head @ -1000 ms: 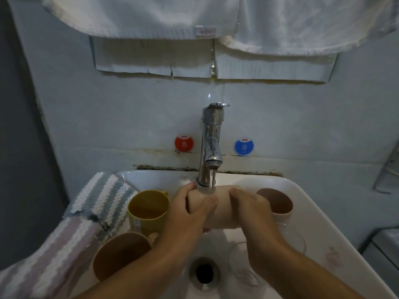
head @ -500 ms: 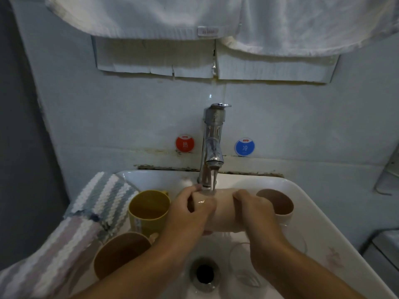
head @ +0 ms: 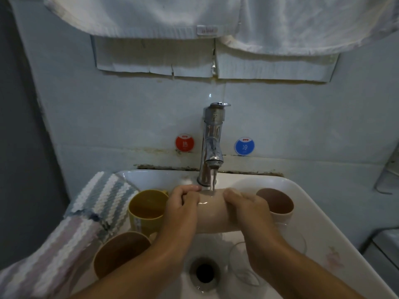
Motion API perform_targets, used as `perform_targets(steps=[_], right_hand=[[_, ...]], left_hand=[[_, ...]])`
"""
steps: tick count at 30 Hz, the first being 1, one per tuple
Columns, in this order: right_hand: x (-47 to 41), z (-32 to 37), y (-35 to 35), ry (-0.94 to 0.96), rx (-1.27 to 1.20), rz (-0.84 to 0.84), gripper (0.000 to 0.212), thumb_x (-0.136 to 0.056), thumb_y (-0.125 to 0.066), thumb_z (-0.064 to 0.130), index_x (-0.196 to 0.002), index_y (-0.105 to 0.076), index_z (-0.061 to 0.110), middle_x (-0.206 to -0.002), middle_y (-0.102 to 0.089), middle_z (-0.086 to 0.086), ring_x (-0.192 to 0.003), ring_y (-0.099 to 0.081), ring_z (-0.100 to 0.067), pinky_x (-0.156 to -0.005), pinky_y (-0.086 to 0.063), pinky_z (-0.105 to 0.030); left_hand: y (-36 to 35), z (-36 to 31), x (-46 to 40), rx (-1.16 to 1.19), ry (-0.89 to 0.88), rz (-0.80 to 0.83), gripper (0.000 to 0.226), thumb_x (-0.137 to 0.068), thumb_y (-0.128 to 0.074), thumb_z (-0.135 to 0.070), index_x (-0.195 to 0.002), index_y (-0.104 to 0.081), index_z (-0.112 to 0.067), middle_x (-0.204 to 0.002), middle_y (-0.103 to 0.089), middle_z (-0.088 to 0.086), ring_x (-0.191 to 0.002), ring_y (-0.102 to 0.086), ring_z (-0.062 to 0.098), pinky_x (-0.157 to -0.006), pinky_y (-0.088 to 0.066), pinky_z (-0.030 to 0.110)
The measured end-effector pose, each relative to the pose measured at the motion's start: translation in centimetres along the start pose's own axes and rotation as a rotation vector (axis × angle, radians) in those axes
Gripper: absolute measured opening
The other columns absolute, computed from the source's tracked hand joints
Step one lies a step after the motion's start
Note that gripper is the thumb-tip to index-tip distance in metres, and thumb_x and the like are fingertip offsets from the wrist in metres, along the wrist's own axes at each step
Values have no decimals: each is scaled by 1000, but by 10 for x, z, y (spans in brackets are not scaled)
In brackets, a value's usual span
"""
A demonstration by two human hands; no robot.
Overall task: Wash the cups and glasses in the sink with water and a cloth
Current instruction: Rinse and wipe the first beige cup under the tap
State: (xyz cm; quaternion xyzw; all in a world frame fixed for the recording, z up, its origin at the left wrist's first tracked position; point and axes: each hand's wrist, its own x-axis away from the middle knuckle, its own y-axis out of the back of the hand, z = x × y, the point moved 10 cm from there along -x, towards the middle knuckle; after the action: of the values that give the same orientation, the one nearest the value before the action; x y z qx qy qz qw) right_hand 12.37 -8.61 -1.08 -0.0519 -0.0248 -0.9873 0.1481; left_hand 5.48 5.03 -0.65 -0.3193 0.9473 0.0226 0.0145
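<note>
Nearest, the round dark drain hole [head: 205, 269] is seen in the white sink [head: 319, 214], with a clear glass [head: 241, 270] lying just right of it. Above the drain, a pale pink plastic cup [head: 212, 212] is held on its side, gripped by the curled left hand [head: 183, 209] and right hand [head: 248, 209]. It is wetted by water from the shiny metal tap [head: 212, 143]. A yellow plastic mug [head: 146, 209] is stood at the left.

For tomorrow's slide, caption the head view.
Both hands hold a beige cup sideways under the running tap.
</note>
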Motion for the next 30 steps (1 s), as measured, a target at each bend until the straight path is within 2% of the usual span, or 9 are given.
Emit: perform_targets(steps=[2, 6, 10, 12, 16, 21, 25, 28, 30], right_hand=[[-6, 0, 5, -11, -7, -60, 28, -98, -55, 23, -72, -46, 24, -82, -51, 1, -74, -48, -13, -60, -35, -26], [-9, -3, 5, -65, 8, -70, 29, -98, -53, 18, -70, -44, 16, -77, -49, -6, -70, -46, -18, -65, -38, -34], [-1, 0, -5, 12, 78, 40, 7, -90, -64, 23, -86, -59, 21, -87, -58, 2, -79, -54, -13, -61, -40, -27], [1, 2, -8, 36, 110, 58, 11, -85, -70, 27, -89, -60, 23, -90, -61, 3, -80, -56, -11, -59, -39, -24], [4, 2, -8, 34, 74, 56, 10, -86, -69, 31, -87, -61, 25, -91, -61, 4, -82, -57, -12, -60, -40, -26], [2, 2, -7, 36, 2, 38, 18, -95, -58, 29, -77, -60, 25, -82, -61, 4, -78, -56, -12, -60, -40, -25], [-6, -1, -3, 0, -2, 15, 16, -99, -50, 28, -86, -57, 20, -91, -59, -3, -86, -56, -18, -73, -48, -33], [-8, -6, -7, -20, 24, 59, 14, -95, -56, 26, -90, -64, 15, -95, -63, -8, -94, -60, -27, -89, -52, -46], [-4, -8, -13, -10, 27, 127, 16, -90, -63, 29, -96, -71, 17, -98, -68, -6, -94, -63, -25, -86, -54, -45]], left_hand=[[-3, 2, 1, -26, 16, 22, 23, -99, -48, -25, -120, -53, -33, -109, -48, -4, -86, -49, 11, -58, -39, 23], [-6, 7, 1, -74, 46, 54, 35, -94, -56, -29, -127, -48, -35, -116, -48, 1, -91, -51, 14, -61, -41, 25], [-5, 11, -2, -39, 75, 34, 28, -96, -53, -27, -123, -51, -32, -116, -51, 4, -95, -52, 19, -67, -42, 30], [-2, 13, -4, -28, 78, -5, 22, -98, -49, -28, -119, -53, -32, -117, -51, 7, -96, -53, 22, -71, -43, 34], [6, 6, -3, 17, 41, -88, 18, -101, -43, -24, -110, -58, -30, -109, -53, 4, -88, -53, 19, -66, -44, 32], [12, 0, 0, 12, 31, -147, 24, -100, -42, -21, -113, -62, -27, -98, -51, -4, -81, -50, 14, -58, -38, 29], [12, -4, 2, -1, 26, -151, 22, -100, -43, -21, -108, -60, -32, -93, -47, -7, -80, -48, 14, -56, -37, 28], [15, -3, 1, 19, 40, -165, 22, -100, -42, -22, -104, -61, -31, -96, -49, -4, -81, -49, 16, -56, -37, 28], [17, -2, 2, 24, 50, -180, 22, -101, -41, -22, -103, -61, -31, -97, -50, -2, -81, -49, 17, -56, -37, 29]])
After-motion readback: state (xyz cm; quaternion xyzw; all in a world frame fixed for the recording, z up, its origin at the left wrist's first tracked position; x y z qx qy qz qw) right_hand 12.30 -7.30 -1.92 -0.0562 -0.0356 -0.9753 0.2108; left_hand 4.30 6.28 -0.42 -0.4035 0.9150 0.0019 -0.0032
